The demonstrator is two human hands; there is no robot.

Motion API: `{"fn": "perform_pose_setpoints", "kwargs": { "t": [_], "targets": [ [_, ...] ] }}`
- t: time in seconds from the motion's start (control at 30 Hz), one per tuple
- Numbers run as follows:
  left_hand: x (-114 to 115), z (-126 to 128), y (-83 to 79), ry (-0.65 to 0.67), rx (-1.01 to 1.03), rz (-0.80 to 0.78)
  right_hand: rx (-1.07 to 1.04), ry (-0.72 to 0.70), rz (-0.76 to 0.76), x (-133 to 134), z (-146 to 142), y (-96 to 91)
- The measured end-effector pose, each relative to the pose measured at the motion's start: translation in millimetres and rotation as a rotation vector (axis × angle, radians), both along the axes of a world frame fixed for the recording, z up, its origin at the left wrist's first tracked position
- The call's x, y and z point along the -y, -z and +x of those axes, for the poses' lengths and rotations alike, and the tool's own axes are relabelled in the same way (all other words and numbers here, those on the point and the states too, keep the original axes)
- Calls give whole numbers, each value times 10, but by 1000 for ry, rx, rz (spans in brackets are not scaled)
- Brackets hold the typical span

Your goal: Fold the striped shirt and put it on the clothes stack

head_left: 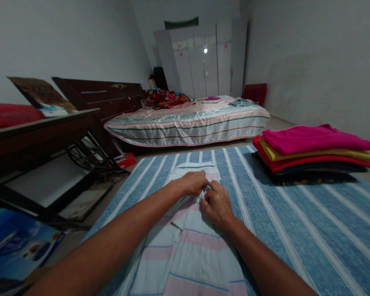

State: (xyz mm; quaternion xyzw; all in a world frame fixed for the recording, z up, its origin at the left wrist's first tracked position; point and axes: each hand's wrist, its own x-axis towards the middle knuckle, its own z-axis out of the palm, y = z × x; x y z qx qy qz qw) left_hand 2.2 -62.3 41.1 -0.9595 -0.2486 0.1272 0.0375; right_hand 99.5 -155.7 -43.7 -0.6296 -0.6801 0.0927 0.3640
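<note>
A white shirt [200, 246] with pink bands and thin blue stripes lies partly folded into a long narrow shape on the blue bedding. Its collar-like edge points away from me. My left hand [193, 183] reaches over the upper part, fingers bent down and closed on the cloth. Just to its right, my right hand [216, 201] pinches the same fabric with curled fingers. The fingertips of both hands nearly meet, and the bit of cloth between them is mostly hidden.
Folded clothes [319, 142] in magenta, yellow, red and dark colours are stacked on the right of the blue striped bedding [280, 230]. Beyond is a second bed [185, 127]. A sewing-machine table [43, 127] and a blue box [21, 242] stand at left; a wardrobe [194, 61] is behind.
</note>
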Motion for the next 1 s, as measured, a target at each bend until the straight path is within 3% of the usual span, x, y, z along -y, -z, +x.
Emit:
{"fn": "perform_pose_setpoints", "kwargs": {
  "t": [0.27, 0.57, 0.8, 1.0],
  "targets": [
    [-54, 42, -63, -31, -74, -55, -2, 46, 65, -23, -13, 86],
    [-124, 93, 43, -24, 10, -28, 31, 112, 42, 9, -21, 53],
    [-250, -60, 168, -108, 320, -23, 96, 136, -14, 27, -24, 19],
    [-167, -276, 324, -261, 583, -56, 105, 131, -44, 34, -27, 2]
  ]
}}
